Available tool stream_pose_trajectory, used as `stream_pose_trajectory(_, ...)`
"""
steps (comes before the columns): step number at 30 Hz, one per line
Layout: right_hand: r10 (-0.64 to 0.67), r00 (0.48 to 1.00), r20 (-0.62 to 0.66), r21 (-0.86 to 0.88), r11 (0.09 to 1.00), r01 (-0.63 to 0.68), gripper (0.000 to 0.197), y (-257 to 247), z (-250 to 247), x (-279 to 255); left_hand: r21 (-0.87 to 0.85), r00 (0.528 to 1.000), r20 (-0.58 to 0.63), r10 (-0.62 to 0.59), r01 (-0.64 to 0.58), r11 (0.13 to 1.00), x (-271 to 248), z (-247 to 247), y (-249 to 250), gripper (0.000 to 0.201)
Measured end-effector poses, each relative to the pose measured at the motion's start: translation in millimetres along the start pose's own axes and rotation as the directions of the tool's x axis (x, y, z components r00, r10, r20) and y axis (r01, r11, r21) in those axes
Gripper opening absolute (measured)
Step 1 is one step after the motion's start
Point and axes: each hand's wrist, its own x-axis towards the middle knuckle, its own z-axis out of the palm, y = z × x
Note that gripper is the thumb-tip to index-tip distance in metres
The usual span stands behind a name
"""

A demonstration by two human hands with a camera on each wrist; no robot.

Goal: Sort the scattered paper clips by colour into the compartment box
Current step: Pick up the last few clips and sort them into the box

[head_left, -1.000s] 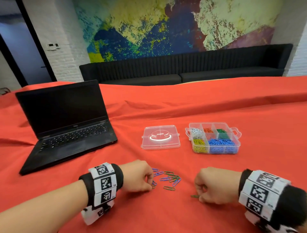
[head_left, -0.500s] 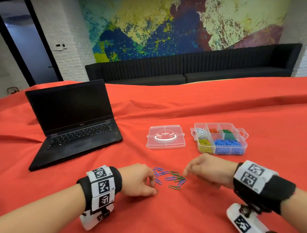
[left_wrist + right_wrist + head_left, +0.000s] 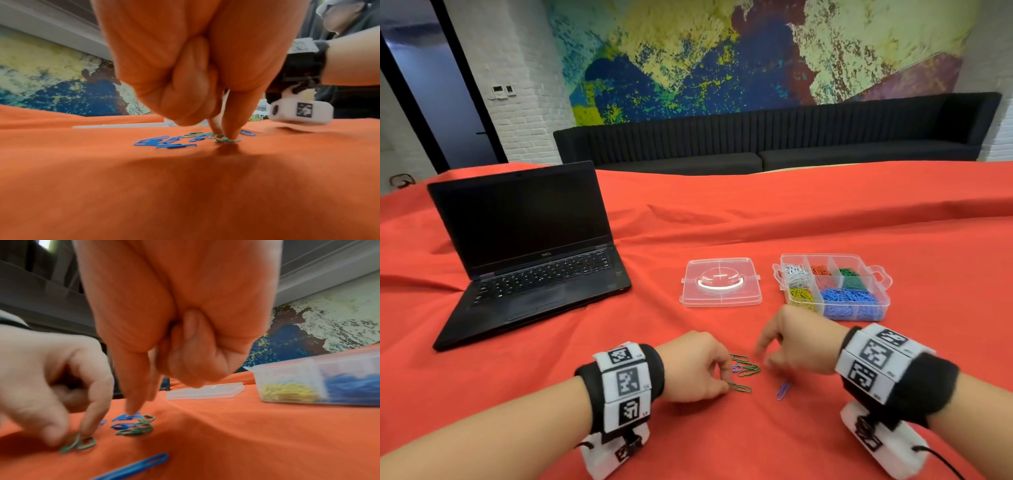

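I am in the middle of gathering the last loose clips, judging by how few lie on the red cloth (image 3: 893, 222) and how full the box already is. Nearest me, my left hand (image 3: 693, 366) is curled down at about ten o'clock of the little heap, thumb and forefinger closing on a green clip (image 3: 739, 388) that lies flat on the cloth; I cannot tell whether it is truly pinched yet or only pressed. At four o'clock of that clip a lone blue clip (image 3: 783, 390) lies apart. My right hand (image 3: 796, 342) hovers just beyond, most fingers curled into the palm, forefinger pointing down toward the mixed clips (image 3: 744, 367), holding nothing that I can see. Farther off, at one o'clock, stands the compartment box (image 3: 883, 274), open, each colour in its own cell, green at the far right. Its lid (image 3: 722, 286) lies at twelve o'clock, and a laptop (image 3: 527, 246) at ten. Next I need a firm nip under the thin wire, then a carry to the green cell.
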Motion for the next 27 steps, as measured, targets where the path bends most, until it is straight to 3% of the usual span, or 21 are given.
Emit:
stream_pose_trajectory(5, -0.098, 0.988, 0.121, -0.126, 0.986, 0.113, 0.035, -14.9, 8.4, 25.5, 0.051, 0.998, -0.057, -0.032, 0.035, 0.998, 3.8, 9.2, 9.4, 0.018)
stream_pose_trajectory(15, 0.046, 0.986, 0.158, -0.285, 0.959, 0.001, 0.007, 16.1, 8.1, 8.7, 0.0, 0.995, -0.077, -0.06, 0.06, 0.998, 7.5, 12.1, 10.2, 0.024)
stream_pose_trajectory(22, 0.108, 0.964, 0.242, -0.425, 0.905, 0.005, 0.018, 18.2, 15.0, -0.5, 0.222, 0.999, 0.023, -0.027, 0.021, 0.975, 10.4, 15.7, 3.0, 0.019)
stream_pose_trajectory(25, 0.122, 0.967, 0.223, -0.474, 0.881, -0.002, 0.024, 22.5, 20.3, -4.4, 0.12, 0.989, 0.115, -0.091, 0.077, 0.99, 6.4, 13.6, -6.2, 0.019)
stream_pose_trajectory(27, 0.12, 0.968, 0.223, -0.442, 0.897, -0.01, 0.027, 25.9, 20.1, -5.6, -0.21, 0.96, 0.2, -0.194, 0.235, 0.949, 3.4, 8.6, -14.1, 0.014)
